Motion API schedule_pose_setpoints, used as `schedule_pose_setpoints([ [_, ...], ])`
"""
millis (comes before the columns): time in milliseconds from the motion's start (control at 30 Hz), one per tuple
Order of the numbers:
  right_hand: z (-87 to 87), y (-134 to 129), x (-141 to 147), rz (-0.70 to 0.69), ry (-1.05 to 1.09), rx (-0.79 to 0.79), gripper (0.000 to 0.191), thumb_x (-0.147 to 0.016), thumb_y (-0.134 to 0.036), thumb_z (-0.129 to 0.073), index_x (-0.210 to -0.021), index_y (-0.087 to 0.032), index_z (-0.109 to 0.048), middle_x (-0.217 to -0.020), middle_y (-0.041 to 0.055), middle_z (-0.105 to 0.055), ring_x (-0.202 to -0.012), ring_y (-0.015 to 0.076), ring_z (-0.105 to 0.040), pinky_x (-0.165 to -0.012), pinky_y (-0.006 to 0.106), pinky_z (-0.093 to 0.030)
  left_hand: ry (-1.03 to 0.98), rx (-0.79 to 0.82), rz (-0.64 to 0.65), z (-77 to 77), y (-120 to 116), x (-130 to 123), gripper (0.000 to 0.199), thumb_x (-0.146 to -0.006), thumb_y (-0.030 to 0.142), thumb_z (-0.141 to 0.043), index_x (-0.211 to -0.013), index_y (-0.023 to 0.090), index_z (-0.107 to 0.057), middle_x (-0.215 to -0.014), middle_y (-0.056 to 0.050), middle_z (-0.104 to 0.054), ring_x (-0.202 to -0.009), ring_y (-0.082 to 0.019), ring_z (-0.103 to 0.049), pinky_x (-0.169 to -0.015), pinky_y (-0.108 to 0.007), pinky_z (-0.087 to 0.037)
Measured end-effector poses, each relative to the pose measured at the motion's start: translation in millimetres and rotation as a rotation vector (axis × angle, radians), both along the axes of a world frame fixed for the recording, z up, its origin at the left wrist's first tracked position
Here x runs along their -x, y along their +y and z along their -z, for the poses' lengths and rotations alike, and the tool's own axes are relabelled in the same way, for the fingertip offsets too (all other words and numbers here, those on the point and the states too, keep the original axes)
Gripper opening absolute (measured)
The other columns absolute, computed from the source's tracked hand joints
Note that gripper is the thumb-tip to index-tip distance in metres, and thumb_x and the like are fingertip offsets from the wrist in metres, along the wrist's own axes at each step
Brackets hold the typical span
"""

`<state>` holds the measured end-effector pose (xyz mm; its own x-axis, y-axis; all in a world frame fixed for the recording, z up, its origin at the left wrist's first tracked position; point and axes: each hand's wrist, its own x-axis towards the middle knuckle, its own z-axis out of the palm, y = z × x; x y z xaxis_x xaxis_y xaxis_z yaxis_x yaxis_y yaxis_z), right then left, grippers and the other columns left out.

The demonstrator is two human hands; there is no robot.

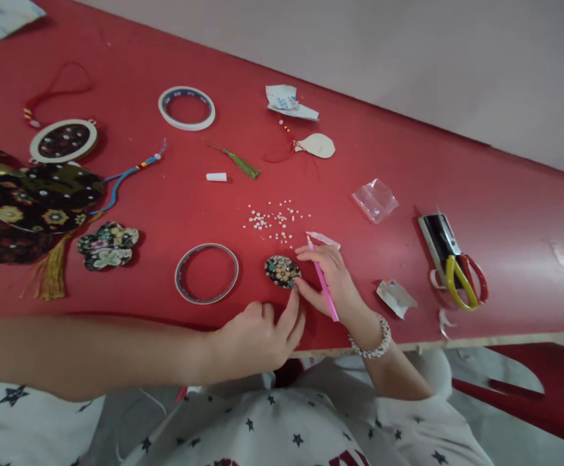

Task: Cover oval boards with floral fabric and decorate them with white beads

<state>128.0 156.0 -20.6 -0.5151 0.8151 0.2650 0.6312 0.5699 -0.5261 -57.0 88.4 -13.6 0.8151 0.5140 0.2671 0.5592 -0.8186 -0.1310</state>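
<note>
A small oval piece with a floral pattern (282, 271) lies on the red table (136, 194). My right hand (333, 279) holds a pink pen-like stick (324, 285), its upper end near the oval, while the thumb and a finger touch the oval's right edge. My left hand (262, 333) reaches in from the left with its index fingertip at the oval's lower right edge; the other fingers are curled, and nothing shows in them. Just beyond the oval, many small white beads (262, 221) are scattered. A narrow whitish strip (323, 240) lies beside my right hand.
Tape rings (207, 273) (187, 109) lie left of the beads. Scissors (462, 282) rest on a black object at the right. Patterned ornaments (44, 200), a flower-shaped piece (108, 246), a green tassel (241, 164) and a plastic bag (376, 200) are around. A red chair (534, 388) stands lower right.
</note>
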Motion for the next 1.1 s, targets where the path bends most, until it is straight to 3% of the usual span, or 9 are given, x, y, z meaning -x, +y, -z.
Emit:
schedule_pose_setpoints([
  [200,2.1,1,4,-0.008,-0.002,0.048,0.031,-0.073,-0.024,-0.065,-0.101,-0.022,-0.053,-0.103,0.0056,-0.064,-0.099,0.0240,-0.054,-0.092,0.044,-0.042,0.027,0.017,0.072,-0.3,-1,2,0.033,-0.088,0.022,-0.042,-0.114,0.010,-0.058,-0.112,-0.019,-0.064,-0.048,-0.014,-0.056,-0.040,-0.028,-0.038],
  [367,-6.5,-4,4,-0.030,-0.044,0.123,0.050,-0.065,-0.029,-0.071,-0.109,-0.021,-0.050,-0.111,0.0071,-0.061,-0.104,0.0265,-0.049,-0.094,0.045,-0.038,0.021,0.028,0.168,0.5,2,4,0.032,-0.086,0.017,-0.041,-0.110,0.007,-0.059,-0.104,-0.020,-0.066,-0.052,-0.016,-0.059,-0.042,-0.029,-0.040],
  [500,-7.8,-6,5,-0.046,-0.083,0.154,0.048,-0.068,-0.035,-0.071,-0.109,-0.023,-0.049,-0.114,0.0063,-0.060,-0.106,0.0275,-0.046,-0.094,0.046,-0.037,-0.137,-0.009,0.495,1.9,2,7,0.033,-0.086,0.021,-0.042,-0.108,0.007,-0.062,-0.095,-0.018,-0.067,-0.053,-0.016,-0.058,-0.043,-0.029,-0.037],
  [567,-5.2,-6,6,-0.041,-0.058,0.152,0.041,-0.070,-0.029,-0.069,-0.106,-0.023,-0.050,-0.110,0.0057,-0.061,-0.104,0.0257,-0.048,-0.093,0.045,-0.038,-0.239,-0.007,0.672,2.1,2,8,0.032,-0.085,0.023,-0.043,-0.105,0.009,-0.065,-0.087,-0.015,-0.067,-0.052,-0.015,-0.056,-0.041,-0.029,-0.035],
  [633,-1.8,-5,6,-0.030,-0.014,0.142,0.037,-0.071,-0.022,-0.067,-0.103,-0.023,-0.049,-0.106,0.0052,-0.062,-0.101,0.0241,-0.050,-0.092,0.043,-0.040,-0.278,0.010,0.761,1.3,2,9,0.031,-0.084,0.022,-0.045,-0.102,0.010,-0.067,-0.079,-0.012,-0.066,-0.052,-0.015,-0.057,-0.042,-0.029,-0.035],
  [800,-1.4,-3,4,0.024,0.150,0.165,0.040,-0.064,-0.018,-0.067,-0.100,-0.024,-0.049,-0.098,0.0044,-0.064,-0.095,0.0230,-0.057,-0.090,0.043,-0.044,-0.256,0.051,0.755,-1.9,7,7,0.029,-0.084,0.021,-0.046,-0.100,0.009,-0.067,-0.075,-0.011,-0.065,-0.048,-0.013,-0.053,-0.040,-0.028,-0.035],
  [967,-9.9,-2,1,0.109,0.250,0.291,0.024,-0.071,-0.019,-0.064,-0.091,-0.023,-0.050,-0.089,0.0029,-0.067,-0.084,0.0188,-0.064,-0.078,0.035,-0.050,-0.286,0.073,0.730,-0.7,9,5,0.025,-0.083,0.020,-0.049,-0.096,0.010,-0.069,-0.071,-0.008,-0.064,-0.045,-0.011,-0.050,-0.040,-0.027,-0.035],
  [1100,-8.2,-2,1,0.191,0.262,0.202,0.018,-0.075,-0.022,-0.062,-0.088,-0.023,-0.051,-0.083,0.0016,-0.065,-0.072,0.0159,-0.064,-0.068,0.030,-0.051,-0.261,0.095,0.724,-1.1,9,6,0.025,-0.083,0.021,-0.051,-0.097,0.012,-0.069,-0.072,-0.008,-0.065,-0.046,-0.011,-0.051,-0.040,-0.027,-0.036],
])
